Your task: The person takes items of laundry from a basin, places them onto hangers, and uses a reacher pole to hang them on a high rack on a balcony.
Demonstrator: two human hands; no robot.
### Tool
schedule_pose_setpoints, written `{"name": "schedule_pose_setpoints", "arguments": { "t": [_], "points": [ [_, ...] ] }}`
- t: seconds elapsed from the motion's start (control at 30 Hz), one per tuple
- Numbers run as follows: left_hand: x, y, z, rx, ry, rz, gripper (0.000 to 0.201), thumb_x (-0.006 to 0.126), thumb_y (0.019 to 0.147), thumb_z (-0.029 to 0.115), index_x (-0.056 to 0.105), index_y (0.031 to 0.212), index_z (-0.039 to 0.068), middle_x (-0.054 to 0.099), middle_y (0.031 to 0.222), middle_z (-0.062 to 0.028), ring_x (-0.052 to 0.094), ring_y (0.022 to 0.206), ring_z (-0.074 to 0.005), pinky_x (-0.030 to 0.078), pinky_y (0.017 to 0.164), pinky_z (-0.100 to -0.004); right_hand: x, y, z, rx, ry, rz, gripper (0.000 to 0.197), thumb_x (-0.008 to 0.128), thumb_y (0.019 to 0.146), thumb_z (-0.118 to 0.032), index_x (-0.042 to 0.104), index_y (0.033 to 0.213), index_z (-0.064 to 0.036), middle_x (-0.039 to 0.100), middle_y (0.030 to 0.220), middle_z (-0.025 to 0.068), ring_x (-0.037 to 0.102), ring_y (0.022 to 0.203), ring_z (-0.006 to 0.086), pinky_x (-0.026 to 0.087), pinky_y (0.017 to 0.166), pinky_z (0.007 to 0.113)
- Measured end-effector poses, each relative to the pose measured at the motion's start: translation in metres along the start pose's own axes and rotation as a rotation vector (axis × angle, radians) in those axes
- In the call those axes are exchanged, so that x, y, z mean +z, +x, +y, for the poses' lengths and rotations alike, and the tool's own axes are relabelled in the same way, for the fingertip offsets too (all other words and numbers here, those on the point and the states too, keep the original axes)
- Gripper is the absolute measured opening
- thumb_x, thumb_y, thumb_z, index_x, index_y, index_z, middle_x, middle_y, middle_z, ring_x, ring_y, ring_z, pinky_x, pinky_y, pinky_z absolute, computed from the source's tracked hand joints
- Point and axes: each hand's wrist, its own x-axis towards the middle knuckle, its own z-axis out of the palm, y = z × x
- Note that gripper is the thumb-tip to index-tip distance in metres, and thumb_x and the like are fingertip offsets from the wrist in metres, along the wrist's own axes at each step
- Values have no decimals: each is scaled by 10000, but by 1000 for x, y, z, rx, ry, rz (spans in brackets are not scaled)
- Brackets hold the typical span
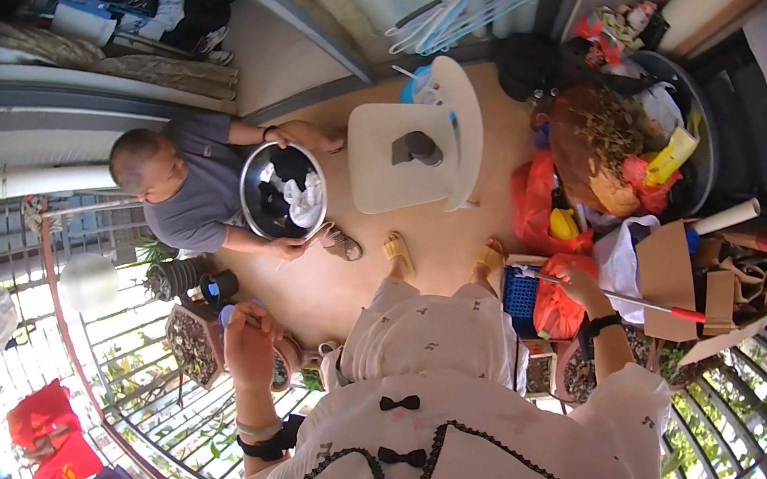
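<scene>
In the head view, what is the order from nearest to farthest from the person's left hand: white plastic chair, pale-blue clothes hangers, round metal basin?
From the left hand:
1. Round metal basin, ahead, held by the other person.
2. White plastic chair, ahead, to the right.
3. Pale-blue clothes hangers, at the far wall.

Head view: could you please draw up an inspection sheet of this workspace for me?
Surface: tan floor; white chair bearing a dark object.
Things in hand: silver-and-red rod; small blue thing, kind unclear.
Clutter: red bag and cardboard box at the right.
Hands: right hand grips the rod; left hand holds the blue thing.
Cables: nothing seen.
Surroundings: another person holding a basin of clothes; hangers ahead; railing and planter at the left.
</scene>
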Motion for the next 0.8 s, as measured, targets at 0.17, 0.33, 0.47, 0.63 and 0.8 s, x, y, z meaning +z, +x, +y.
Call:
{"name": "schedule_pose_setpoints", "arguments": {
  "t": [0.17, 0.33, 0.47, 0.63, 0.8],
  "points": [
    [-58, 23, 7, -7, 14, 70, 165, 488, 911, 210, 490, 896, 45, 416, 683, -19, 405, 624, -125, 362, 619, -284, 6, 22, -89, -122, 43, 46, 215, 567, 817, -210, 644, 955, -63, 656, 908, 131, 625, 877, 283, 493, 757, 387],
    [-136, 59, 11, -26, -10, 163, 45, 526, 900, 68, 494, 874, 51, 388, 636, 24, 366, 558, -73, 335, 557, -241, 18, 34, -193, -274, 90, 36, 256, 552, 782, -115, 623, 1012, -26, 654, 907, 144, 630, 843, 290, 499, 769, 377],
    [-211, 96, -12, -87, -4, 215, 62, 566, 882, 85, 515, 890, 50, 386, 579, 44, 344, 485, -58, 310, 487, -227, 60, 62, -266, -351, 58, -111, 259, 586, 802, -130, 608, 1033, -14, 647, 927, 149, 631, 826, 265, 503, 754, 346],
    [-291, 180, -106, -243, 522, 189, 118, 629, 848, 155, 587, 859, 45, 446, 529, 18, 402, 459, -65, 321, 419, -255, 90, 81, -351, -542, -136, -157, 239, 583, 805, -123, 610, 1033, -58, 640, 917, 150, 627, 854, 287, 500, 750, 361],
    [-335, 262, -225, 74, 1131, 27, 174, 613, 824, 203, 625, 874, 37, 589, 631, -131, 573, 553, -282, 445, 514, -380, 84, 56, -391, -478, 143, -158, 234, 574, 826, -119, 597, 1047, -44, 623, 949, 155, 621, 859, 294, 496, 750, 361]
  ]
}}
